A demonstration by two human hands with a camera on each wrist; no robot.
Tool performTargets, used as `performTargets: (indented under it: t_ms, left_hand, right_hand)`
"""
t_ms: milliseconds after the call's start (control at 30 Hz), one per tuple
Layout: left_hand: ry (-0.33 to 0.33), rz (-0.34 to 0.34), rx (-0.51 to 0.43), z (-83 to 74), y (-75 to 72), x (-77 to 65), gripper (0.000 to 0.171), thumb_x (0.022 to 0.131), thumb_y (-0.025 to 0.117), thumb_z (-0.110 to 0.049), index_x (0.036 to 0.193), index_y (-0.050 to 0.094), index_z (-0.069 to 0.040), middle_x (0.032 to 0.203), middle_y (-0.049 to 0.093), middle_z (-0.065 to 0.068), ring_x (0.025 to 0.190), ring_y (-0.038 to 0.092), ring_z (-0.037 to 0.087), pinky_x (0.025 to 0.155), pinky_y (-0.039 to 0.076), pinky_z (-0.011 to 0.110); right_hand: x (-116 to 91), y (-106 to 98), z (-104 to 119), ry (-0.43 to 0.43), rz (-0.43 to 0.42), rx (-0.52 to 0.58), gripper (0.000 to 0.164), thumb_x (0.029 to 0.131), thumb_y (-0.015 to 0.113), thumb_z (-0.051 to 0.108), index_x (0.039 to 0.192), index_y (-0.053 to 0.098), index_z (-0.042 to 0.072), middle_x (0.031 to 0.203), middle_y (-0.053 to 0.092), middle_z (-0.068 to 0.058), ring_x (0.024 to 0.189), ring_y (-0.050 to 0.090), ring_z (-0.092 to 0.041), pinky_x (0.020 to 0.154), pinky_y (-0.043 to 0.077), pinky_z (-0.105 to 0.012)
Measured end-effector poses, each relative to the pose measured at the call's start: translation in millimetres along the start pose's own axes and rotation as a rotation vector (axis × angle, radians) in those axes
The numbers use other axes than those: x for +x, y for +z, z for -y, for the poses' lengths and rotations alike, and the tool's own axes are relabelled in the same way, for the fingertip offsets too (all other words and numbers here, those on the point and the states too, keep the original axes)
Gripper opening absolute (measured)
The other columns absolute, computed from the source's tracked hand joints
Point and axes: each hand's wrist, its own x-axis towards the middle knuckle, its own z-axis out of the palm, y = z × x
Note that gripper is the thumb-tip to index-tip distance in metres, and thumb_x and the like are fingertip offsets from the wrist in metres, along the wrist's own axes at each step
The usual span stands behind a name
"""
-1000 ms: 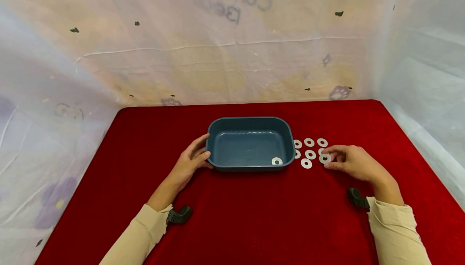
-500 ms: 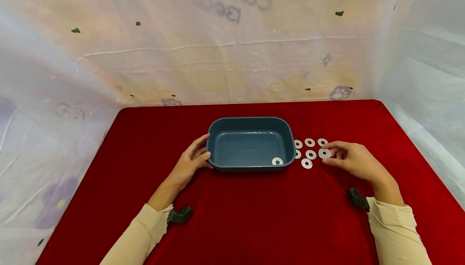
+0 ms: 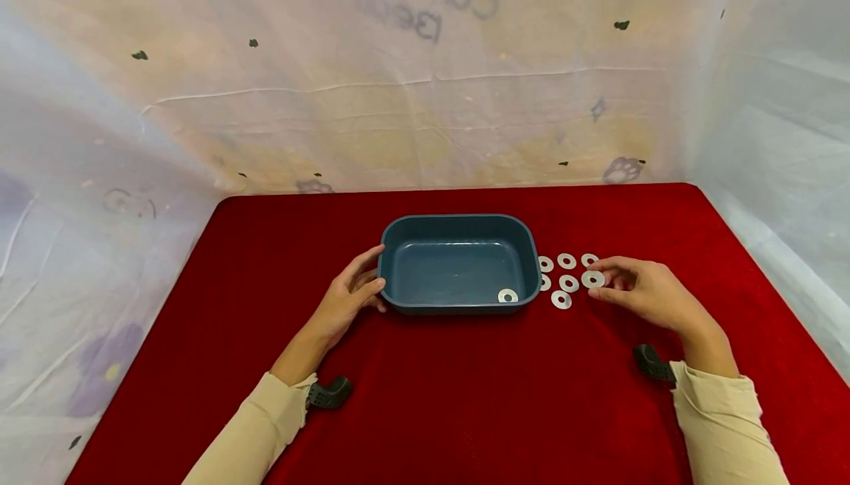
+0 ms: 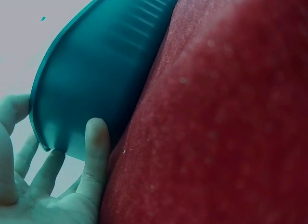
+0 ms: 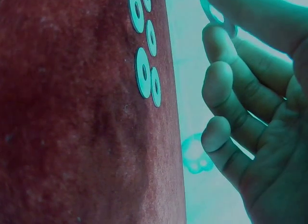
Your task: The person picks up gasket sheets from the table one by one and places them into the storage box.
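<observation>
A blue-grey plastic tub [image 3: 458,263] rests on the red cloth, with one flat metal washer [image 3: 502,297] inside near its front right corner. My left hand [image 3: 343,300] is at the tub's left end, its spread fingertips and thumb touching the rim and outer wall. In the left wrist view those fingers [image 4: 97,147] are fairly straight. Between thumb and forefinger, my right hand [image 3: 647,294] pinches a washer [image 3: 586,279] in the air. The right wrist view shows it partly, clear of the cloth. Several loose washers [image 3: 555,300] lie on the cloth between the tub and my right hand.
The red cloth [image 3: 465,396] covers the table up to a pale printed sheet [image 3: 425,101] hung behind it and at both sides. A dark device is strapped at each wrist.
The right hand has shifted the pinched washer slightly away from me, so it now covers the washer seen behind it earlier. The left hand and the tub stay in place.
</observation>
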Motion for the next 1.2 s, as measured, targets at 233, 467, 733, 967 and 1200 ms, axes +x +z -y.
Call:
performTargets:
  t_ms: [233,467,733,967,1200]
  left_hand:
    - [-0.014,0.006,-0.023,0.7,-0.5,-1.5,0.061,0.101,0.059,-0.014,0.156,0.033,-0.020,0.153,0.038,0.019,0.116,0.060,0.021,0.074,0.059,0.030]
    - [-0.002,0.007,-0.037,1.2,0.7,-0.3,0.060,0.101,0.058,-0.014,0.156,0.033,-0.020,0.153,0.039,0.020,0.119,0.059,0.025,0.079,0.059,0.030]
    - [-0.002,0.006,-0.014,-0.2,-0.1,-1.0,0.061,0.101,0.059,-0.017,0.155,0.033,-0.021,0.153,0.039,0.020,0.118,0.058,0.024,0.079,0.058,0.030]
    - [0.023,0.012,-0.004,-1.6,-1.8,-2.0,0.060,0.101,0.057,-0.013,0.155,0.032,-0.018,0.154,0.037,0.022,0.117,0.058,0.023,0.078,0.058,0.029]
    - [0.028,0.004,0.013,-2.1,-2.2,-1.0,0.058,0.101,0.057,-0.014,0.155,0.034,-0.016,0.162,0.028,0.011,0.122,0.055,0.021,0.077,0.058,0.028]
  right_hand:
    - [0.6,-0.1,3.4,0.014,0.019,0.001,0.033,0.086,0.078,0.032,0.114,0.071,0.016,0.083,0.062,0.002,0.068,0.051,-0.005,0.060,0.043,-0.022]
    - [-0.6,-4.1,9.0,0.014,0.004,0.005,0.033,0.087,0.078,0.031,0.114,0.071,0.015,0.083,0.061,0.002,0.068,0.051,-0.005,0.060,0.043,-0.022]
    - [-1.4,-5.5,13.6,0.005,-0.014,0.007,0.033,0.087,0.078,0.031,0.115,0.071,0.016,0.082,0.060,0.002,0.068,0.050,-0.006,0.059,0.042,-0.022]
    - [-1.8,-5.8,15.7,-0.007,-0.032,0.029,0.032,0.087,0.078,0.030,0.115,0.071,0.017,0.082,0.059,0.002,0.067,0.049,-0.007,0.057,0.042,-0.021]
    - [-1.4,-6.2,16.5,-0.018,-0.047,0.028,0.032,0.086,0.079,0.029,0.115,0.071,0.017,0.081,0.059,0.003,0.067,0.049,-0.006,0.057,0.041,-0.021]
